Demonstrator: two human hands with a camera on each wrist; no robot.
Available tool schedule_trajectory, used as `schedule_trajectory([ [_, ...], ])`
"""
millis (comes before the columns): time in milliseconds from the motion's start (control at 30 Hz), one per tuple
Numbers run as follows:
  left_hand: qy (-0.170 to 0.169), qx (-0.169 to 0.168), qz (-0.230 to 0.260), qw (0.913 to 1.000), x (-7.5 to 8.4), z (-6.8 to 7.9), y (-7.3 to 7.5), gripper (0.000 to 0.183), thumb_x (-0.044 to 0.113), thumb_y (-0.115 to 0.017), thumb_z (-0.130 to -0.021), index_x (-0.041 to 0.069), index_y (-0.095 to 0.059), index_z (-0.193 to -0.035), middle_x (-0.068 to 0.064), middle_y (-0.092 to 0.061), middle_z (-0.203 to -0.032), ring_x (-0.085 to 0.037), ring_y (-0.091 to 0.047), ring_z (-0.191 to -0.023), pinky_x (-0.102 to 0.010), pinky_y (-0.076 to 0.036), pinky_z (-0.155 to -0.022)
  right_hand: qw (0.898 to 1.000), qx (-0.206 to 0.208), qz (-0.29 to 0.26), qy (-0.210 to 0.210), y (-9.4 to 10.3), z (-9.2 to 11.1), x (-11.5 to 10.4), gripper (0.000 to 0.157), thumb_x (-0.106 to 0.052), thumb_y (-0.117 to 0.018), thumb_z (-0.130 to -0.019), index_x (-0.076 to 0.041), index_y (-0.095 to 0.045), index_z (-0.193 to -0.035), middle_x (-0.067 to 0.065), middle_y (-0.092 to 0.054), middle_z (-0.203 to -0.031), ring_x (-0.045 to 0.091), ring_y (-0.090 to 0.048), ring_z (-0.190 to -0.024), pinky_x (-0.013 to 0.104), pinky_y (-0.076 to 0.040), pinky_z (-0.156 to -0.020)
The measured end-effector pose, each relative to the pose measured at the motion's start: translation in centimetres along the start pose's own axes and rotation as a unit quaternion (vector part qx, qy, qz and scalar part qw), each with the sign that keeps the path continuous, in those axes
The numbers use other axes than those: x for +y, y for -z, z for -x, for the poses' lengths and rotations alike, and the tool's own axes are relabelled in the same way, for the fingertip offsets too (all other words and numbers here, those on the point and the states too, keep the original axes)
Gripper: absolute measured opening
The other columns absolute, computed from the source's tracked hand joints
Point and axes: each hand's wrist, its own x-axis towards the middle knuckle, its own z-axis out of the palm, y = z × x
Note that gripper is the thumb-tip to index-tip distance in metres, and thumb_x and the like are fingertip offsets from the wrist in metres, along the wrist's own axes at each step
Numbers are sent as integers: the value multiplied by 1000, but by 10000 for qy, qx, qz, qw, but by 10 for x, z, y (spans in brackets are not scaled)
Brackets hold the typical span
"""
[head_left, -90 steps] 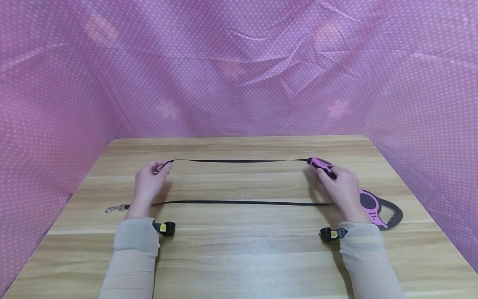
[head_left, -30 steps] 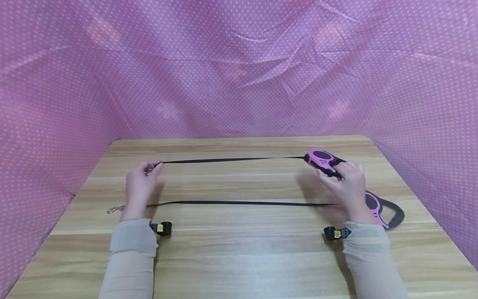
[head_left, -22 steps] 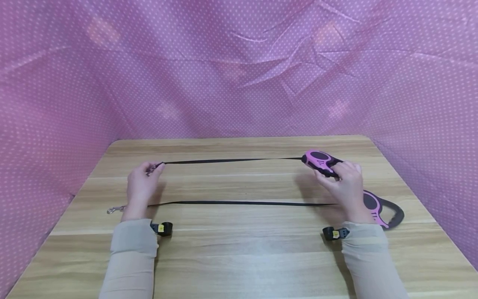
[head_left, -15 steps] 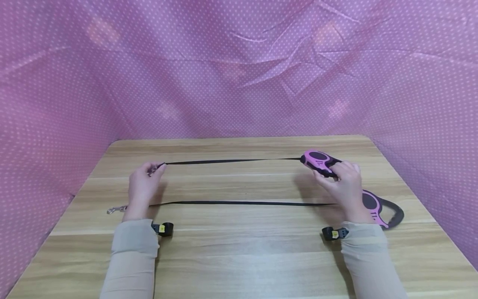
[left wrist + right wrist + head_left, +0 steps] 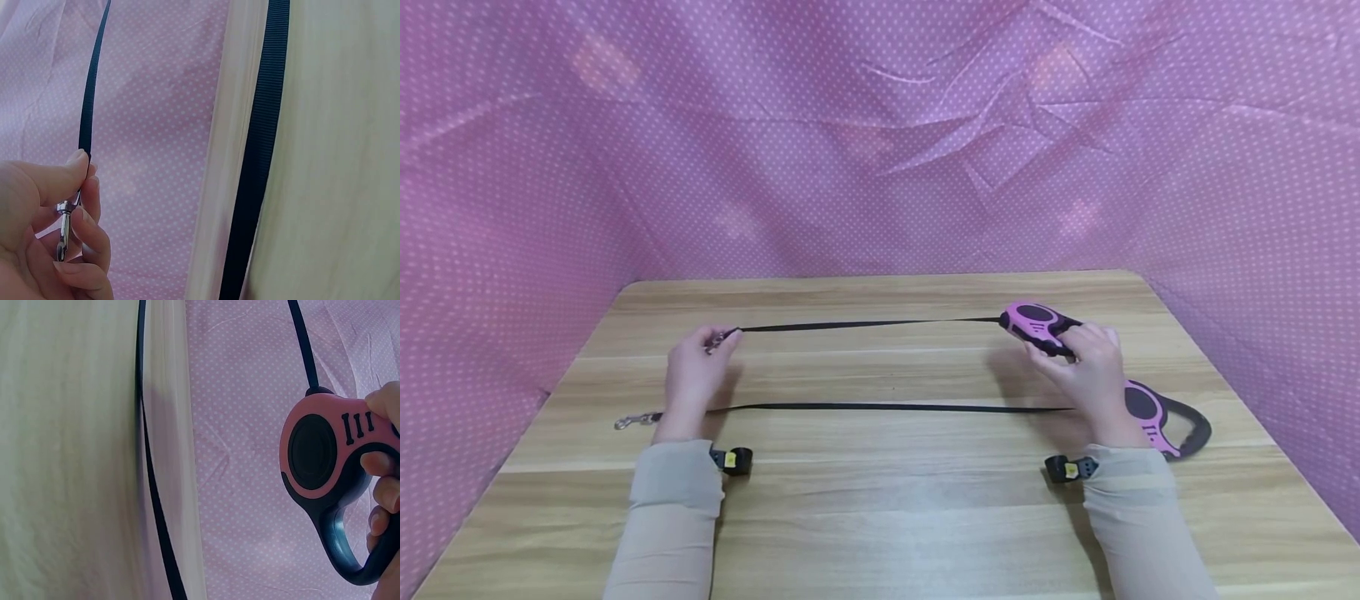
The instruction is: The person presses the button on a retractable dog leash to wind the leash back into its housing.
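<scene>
My right hand (image 5: pixel 1088 375) grips the handle of a pink and black retractable dog leash (image 5: pixel 312 450), held above the table with its thumb near the casing's edge. From the casing a black strap (image 5: pixel 850 324) runs left, stretched nearly straight, to my left hand (image 5: pixel 694 371). There the left thumb and forefinger pinch the strap's end, beside its metal snap hook (image 5: pixel 64 231). A second pink and black retractable leash (image 5: pixel 1142 404) lies on the table, partly behind my right wrist. Its strap (image 5: pixel 887 407) extends left to a snap hook (image 5: pixel 636 421) near my left wrist.
Under everything is a wood-grain table (image 5: pixel 880 517). Pink dotted cloth (image 5: pixel 880 192) hangs behind it and along both sides. A small black camera (image 5: pixel 740 461) is strapped to the left wrist, and another (image 5: pixel 1057 469) to the right.
Over the last second both hands have drawn slightly closer, the left going right and the right going left, so the held strap spans less. Earlier the right hand turned the casing's face upward. The lying leash stays put.
</scene>
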Motion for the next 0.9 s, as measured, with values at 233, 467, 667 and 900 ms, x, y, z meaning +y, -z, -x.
schedule_trajectory([
  [233, -75, 38, -75, 9999, 2, 0, -4, 54, 51, -50, -100, 9, -58, -133, -20, -58, -138, -41, -52, -127, -58, -38, -106, 9999, 51, -109, 98, -3, 0, 0, 36, -20, -81, -71, -2, -53, -59, 13, -56, -57, 31, -51, -63, 41, -28, -68],
  [467, -53, -41, -93, 9999, 4, 2, -8, 52, 51, -50, -100, 9, -60, -130, -19, -59, -137, -40, -52, -127, -57, -38, -107, 9998, 29, -95, 186, -5, 0, 0, 38, -23, -79, -72, -1, -51, -59, 14, -55, -56, 30, -50, -61, 44, -32, -69],
  [667, -143, -45, -88, 9998, 4, 2, -11, 50, 49, -51, -100, 9, -61, -128, -19, -60, -136, -40, -53, -126, -57, -39, -107, 9998, 21, -85, 197, -5, 0, -1, 36, -21, -79, -70, -1, -52, -59, 15, -56, -56, 29, -50, -60, 44, -33, -69],
  [900, -213, -38, -89, 9997, 5, 2, -13, 47, 47, -52, -101, 9, -61, -127, -19, -61, -135, -40, -54, -125, -57, -39, -107, 9998, 4, -68, 209, -6, -1, -2, 37, -22, -79, -72, -1, -52, -58, 14, -54, -54, 29, -50, -59, 44, -33, -68],
])
